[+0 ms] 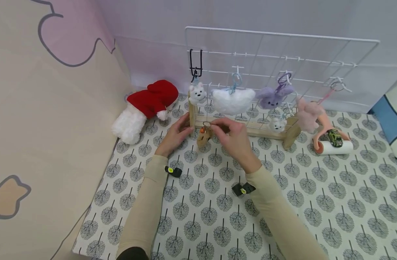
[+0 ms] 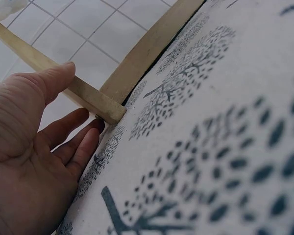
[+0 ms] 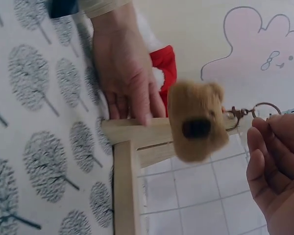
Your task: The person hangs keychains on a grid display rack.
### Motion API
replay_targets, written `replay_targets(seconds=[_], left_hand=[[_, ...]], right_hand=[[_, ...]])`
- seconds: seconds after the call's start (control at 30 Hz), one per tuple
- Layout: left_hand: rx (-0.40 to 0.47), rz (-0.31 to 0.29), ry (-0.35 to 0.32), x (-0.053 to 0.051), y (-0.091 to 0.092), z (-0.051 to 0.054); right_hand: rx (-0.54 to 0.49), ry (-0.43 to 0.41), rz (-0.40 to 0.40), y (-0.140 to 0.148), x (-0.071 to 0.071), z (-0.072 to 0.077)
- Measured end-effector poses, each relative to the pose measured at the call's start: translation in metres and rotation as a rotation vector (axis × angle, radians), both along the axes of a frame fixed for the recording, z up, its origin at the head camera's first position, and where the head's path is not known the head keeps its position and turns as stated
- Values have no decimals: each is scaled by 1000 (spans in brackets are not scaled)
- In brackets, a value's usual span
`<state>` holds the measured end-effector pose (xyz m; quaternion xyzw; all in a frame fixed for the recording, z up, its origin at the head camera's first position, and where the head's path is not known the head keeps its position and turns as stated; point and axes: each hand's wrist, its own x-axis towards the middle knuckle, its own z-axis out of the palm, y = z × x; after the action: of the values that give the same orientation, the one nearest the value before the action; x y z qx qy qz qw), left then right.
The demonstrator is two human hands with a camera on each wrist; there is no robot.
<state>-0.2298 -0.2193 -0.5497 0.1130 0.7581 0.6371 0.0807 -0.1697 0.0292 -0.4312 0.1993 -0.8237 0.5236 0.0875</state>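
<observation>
A brown plush bear keychain [image 1: 203, 139] hangs by its metal ring from my right hand [image 1: 232, 137]; thumb and fingers pinch the ring. In the right wrist view, the bear [image 3: 198, 122] shows a dark muzzle, and a clasp joins it to the ring [image 3: 267, 104]. My left hand [image 1: 177, 133] grips the wooden foot [image 2: 90, 98] at the left end of a white wire rack [image 1: 283, 34], thumb on one side and fingers on the other. The bear dangles in front of the rack, just right of that hand.
On the rack's hooks hang a white bear [image 1: 197, 94], a white fluffy cloud-shaped plush [image 1: 233, 102], a purple bunny [image 1: 273, 97], a pink plush [image 1: 308, 115] and a small white bear [image 1: 277, 125]. A red-and-white plush [image 1: 149, 104] lies left. At right sits a lint roller [image 1: 338, 147].
</observation>
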Motion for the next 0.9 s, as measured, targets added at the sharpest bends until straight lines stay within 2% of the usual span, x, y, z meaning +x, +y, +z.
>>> replay_targets(seconds=[0.2,0.37,0.57,0.9], left_hand=[[6,1,-11,-1,0,1],[5,3,-32,-2,1,1],[14,2,-57,-3,1,3],[10,11,-37,-1,0,1]], right_hand=[[-189,-123,-108,-8,-4,15],[-323,-147,-161,-10,-8,20],[-356,-171,-194,-11,-12,23],[-405,-215,-204,-13,-19,13]])
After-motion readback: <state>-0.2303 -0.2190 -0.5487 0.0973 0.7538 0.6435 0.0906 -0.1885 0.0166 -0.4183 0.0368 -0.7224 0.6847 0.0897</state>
